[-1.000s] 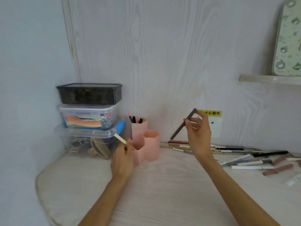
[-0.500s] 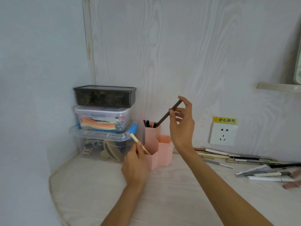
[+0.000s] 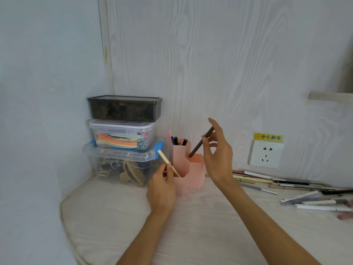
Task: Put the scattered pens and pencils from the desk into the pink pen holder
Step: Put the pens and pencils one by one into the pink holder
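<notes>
The right hand (image 3: 217, 159) pinches a dark brown pencil (image 3: 200, 142) near its upper end between thumb and forefinger, the other fingers (image 3: 214, 123) spread loose, so the shaft slants down and left from the fingertips and its lower tip dips into the middle cell of the pink pen holder (image 3: 188, 175), probably ready for letting go. The left hand (image 3: 162, 190), its fingers pinching a cream pencil (image 3: 168, 163), waits just left of the holder's lowest cell. More pens (image 3: 315, 201) lie scattered on the surface (image 3: 191, 236), well right of both hands.
</notes>
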Tool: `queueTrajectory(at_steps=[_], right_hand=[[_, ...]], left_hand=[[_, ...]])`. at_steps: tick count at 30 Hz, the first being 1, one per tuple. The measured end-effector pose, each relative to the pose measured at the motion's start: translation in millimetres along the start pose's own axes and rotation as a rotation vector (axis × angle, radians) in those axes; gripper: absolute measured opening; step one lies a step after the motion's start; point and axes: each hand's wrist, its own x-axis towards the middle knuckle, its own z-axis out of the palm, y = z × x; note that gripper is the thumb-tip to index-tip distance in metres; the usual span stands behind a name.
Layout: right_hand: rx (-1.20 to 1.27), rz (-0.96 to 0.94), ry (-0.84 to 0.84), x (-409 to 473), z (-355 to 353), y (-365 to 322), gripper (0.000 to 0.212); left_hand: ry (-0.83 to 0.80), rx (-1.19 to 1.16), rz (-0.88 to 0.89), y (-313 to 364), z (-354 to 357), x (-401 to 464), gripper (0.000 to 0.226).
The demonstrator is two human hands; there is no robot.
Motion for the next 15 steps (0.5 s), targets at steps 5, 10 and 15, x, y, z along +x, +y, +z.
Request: queueTrajectory(at_steps=[5, 10, 15], right_hand=[[0.195, 0.010, 0.206, 18.8, 2.3, -10.6, 0.045], [-0.228, -0.058, -0.170, 24.3, 18.9, -7.1, 0.044], [-0.417, -0.134, -0.441, 11.7, 21.7, 14.4, 0.032]], left_hand=[[-0.003, 0.020, 0.004, 2.5, -0.8, -1.8, 0.031], [0.004, 0.029, -0.018, 6.1, -3.5, -3.2, 0.032], [-0.060, -0.008, -0.044, 19.4, -10.9, -10.6, 0.029]])
